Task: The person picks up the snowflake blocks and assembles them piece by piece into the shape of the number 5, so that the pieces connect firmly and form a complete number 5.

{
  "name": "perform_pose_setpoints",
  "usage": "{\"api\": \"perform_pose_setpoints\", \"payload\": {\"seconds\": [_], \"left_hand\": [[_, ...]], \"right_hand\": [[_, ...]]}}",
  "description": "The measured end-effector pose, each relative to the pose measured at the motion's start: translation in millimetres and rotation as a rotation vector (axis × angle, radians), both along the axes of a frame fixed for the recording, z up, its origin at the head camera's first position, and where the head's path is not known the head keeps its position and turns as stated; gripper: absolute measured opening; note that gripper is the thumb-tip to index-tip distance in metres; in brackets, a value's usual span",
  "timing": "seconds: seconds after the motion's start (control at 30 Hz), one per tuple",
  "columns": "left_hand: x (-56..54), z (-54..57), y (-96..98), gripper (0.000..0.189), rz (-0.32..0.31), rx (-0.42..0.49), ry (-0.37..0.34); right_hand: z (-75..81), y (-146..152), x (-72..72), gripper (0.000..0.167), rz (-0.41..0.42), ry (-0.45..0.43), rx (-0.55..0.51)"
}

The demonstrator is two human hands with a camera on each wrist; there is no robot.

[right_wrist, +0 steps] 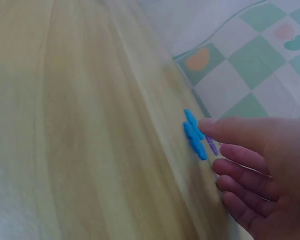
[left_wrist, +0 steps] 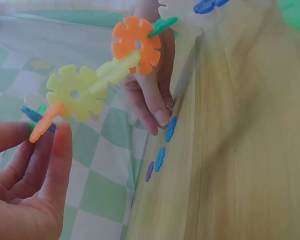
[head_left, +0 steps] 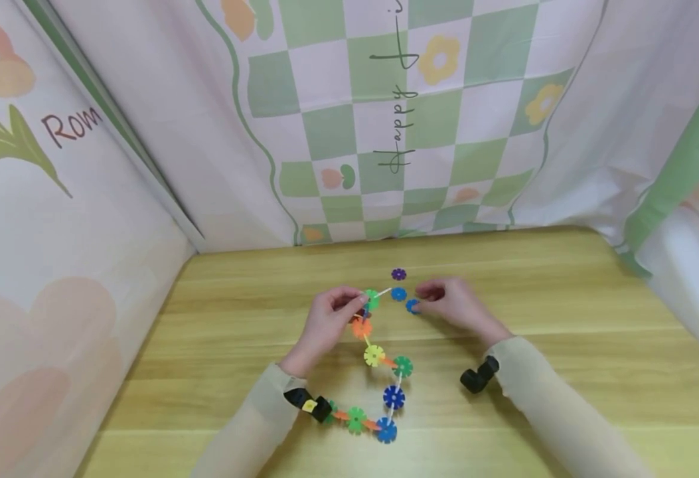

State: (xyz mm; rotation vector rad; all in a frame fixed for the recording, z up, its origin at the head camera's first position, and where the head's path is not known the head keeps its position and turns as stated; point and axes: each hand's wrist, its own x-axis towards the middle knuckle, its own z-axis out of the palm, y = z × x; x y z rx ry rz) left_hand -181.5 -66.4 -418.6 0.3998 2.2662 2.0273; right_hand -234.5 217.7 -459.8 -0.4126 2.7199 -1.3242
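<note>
My left hand [head_left: 328, 315] pinches the far end of a chain of interlocking plastic snowflake discs, near a green disc [head_left: 372, 299]. Beyond its fingertips come an orange disc [left_wrist: 136, 44] and a yellow disc [left_wrist: 76, 93], linked edge to edge. From there the chain winds back through a dark blue disc [head_left: 393, 398] to a blue disc [head_left: 386, 430] near me. My right hand [head_left: 452, 302] has its thumb and fingers apart, thumb tip right at a loose blue disc [right_wrist: 194, 141] on the table. Another loose blue disc [head_left: 399, 294] and a purple disc [head_left: 399, 274] lie just past it.
The wooden table [head_left: 564, 292] ends at a checked green-and-white curtain [head_left: 379, 133] at the back. A printed white cloth [head_left: 68, 279] hangs along the left side. The chain's near end passes beneath the left wrist's black camera [head_left: 322, 408].
</note>
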Motion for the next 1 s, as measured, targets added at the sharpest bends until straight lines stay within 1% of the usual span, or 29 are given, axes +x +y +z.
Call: {"api": "perform_pose_setpoints", "payload": {"seconds": [0.1, 0.27, 0.47, 0.67, 0.83, 0.93, 1.0], "left_hand": [[0.5, 0.5, 0.9, 0.019, 0.007, 0.022, -0.010], [1.1, 0.0, 3.1, 0.020, 0.017, 0.058, -0.013], [0.1, -0.9, 7.9, 0.020, 0.036, 0.090, -0.009], [0.9, -0.1, 13.1, 0.019, 0.051, 0.111, -0.014], [1.5, -1.4, 14.2, 0.018, 0.041, 0.124, -0.009], [1.5, -3.0, 14.0, 0.018, 0.034, 0.118, -0.002], [1.4, -4.1, 13.7, 0.018, 0.030, 0.113, 0.002]], "right_hand": [[-2.8, -2, 0.2, 0.044, 0.011, 0.014, 0.027], [-0.2, -6, 1.4, 0.038, 0.048, 0.037, 0.069], [-1.2, -7, 0.0, 0.036, 0.045, 0.037, 0.078], [-4.3, -6, 0.1, 0.034, 0.042, 0.026, 0.021], [-5.6, -6, 1.0, 0.026, 0.026, 0.057, -0.020], [-1.7, -7, 2.5, 0.025, 0.013, 0.055, -0.057], [4.0, -7, 4.2, 0.026, 0.003, 0.050, -0.089]]}}
